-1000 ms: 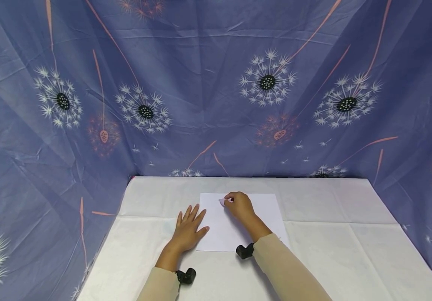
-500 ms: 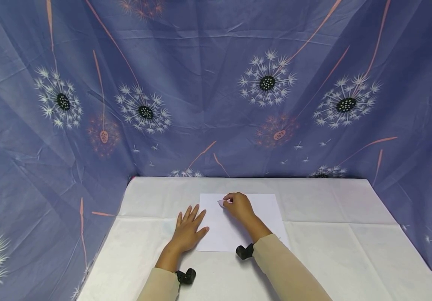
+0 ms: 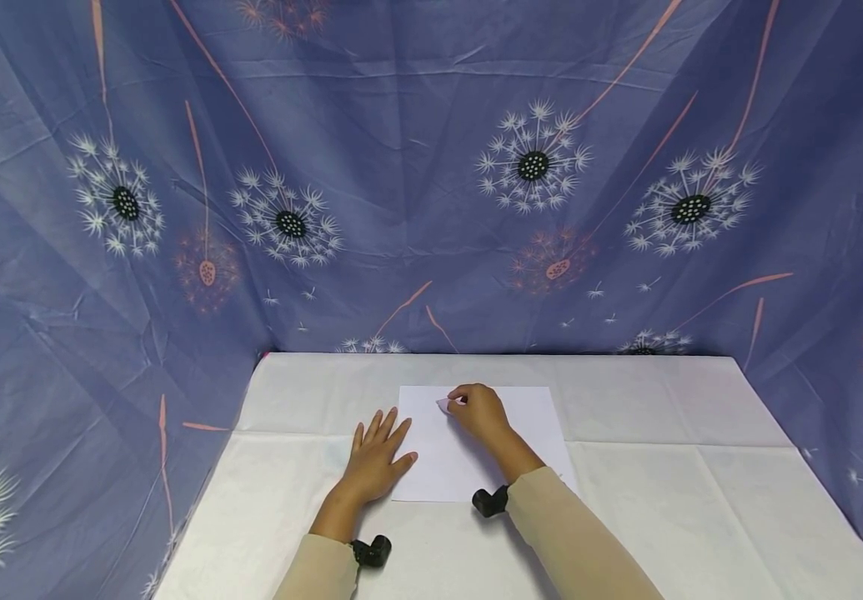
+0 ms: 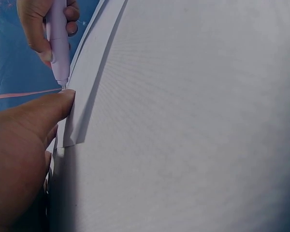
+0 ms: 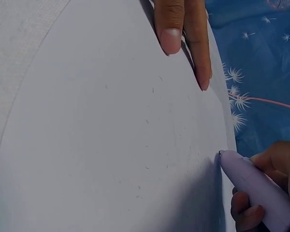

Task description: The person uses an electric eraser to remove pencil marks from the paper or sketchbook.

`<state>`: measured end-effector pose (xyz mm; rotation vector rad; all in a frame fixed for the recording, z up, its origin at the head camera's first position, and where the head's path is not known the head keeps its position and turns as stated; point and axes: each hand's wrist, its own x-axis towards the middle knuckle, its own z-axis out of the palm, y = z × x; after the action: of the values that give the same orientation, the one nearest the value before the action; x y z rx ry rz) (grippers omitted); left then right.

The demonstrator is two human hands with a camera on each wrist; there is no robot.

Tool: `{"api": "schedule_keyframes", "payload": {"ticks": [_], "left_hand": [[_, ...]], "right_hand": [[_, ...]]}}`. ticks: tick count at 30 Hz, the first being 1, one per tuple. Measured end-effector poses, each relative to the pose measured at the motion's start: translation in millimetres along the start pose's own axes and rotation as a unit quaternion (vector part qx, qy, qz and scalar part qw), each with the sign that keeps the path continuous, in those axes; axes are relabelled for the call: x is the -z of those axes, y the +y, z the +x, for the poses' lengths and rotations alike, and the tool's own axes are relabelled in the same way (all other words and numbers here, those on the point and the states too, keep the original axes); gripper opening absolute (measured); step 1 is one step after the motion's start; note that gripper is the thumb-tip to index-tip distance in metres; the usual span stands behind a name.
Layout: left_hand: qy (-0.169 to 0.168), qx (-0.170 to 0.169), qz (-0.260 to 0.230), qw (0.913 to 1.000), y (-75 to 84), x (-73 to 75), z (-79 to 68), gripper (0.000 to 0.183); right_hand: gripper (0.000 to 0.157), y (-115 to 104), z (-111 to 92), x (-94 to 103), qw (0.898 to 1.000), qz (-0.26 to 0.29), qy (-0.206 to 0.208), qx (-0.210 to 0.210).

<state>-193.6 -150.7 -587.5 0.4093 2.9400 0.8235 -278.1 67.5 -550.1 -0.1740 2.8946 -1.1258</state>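
Observation:
A white sheet of paper (image 3: 431, 471) lies flat on the table. My left hand (image 3: 374, 462) rests with spread fingers at the sheet's left edge, its thumb over the paper. Near the far edge, my right hand (image 3: 481, 414) grips a thick lilac pen-shaped tool (image 5: 258, 191) that narrows to a small tip. In the right wrist view the tip points down at the paper; whether it touches I cannot tell. Small dark flecks or short marks (image 5: 147, 122) are scattered over the sheet there. The tool's rear end is hidden by the hand in the head view.
White cloth with fold lines covers the table (image 3: 671, 517). A blue curtain with dandelion prints (image 3: 416, 183) hangs behind the table and along its sides. Black wrist cameras, one on the left wrist (image 3: 373, 551) and one on the right (image 3: 489, 502), sit close above the cloth.
The lilac tool's tip shifts very slightly, first left and toward me, then a little back to the right. My left hand and the sheet stay in place.

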Motion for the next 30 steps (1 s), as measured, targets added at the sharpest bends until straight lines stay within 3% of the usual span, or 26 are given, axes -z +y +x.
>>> {"api": "schedule_keyframes", "payload": {"ticks": [30], "left_hand": [[-0.003, 0.003, -0.002, 1.0, 1.9, 2.1, 0.1, 0.063]], "right_hand": [[0.016, -1.2, 1.2, 3.4, 1.0, -0.011, -0.009, 0.004]]}}
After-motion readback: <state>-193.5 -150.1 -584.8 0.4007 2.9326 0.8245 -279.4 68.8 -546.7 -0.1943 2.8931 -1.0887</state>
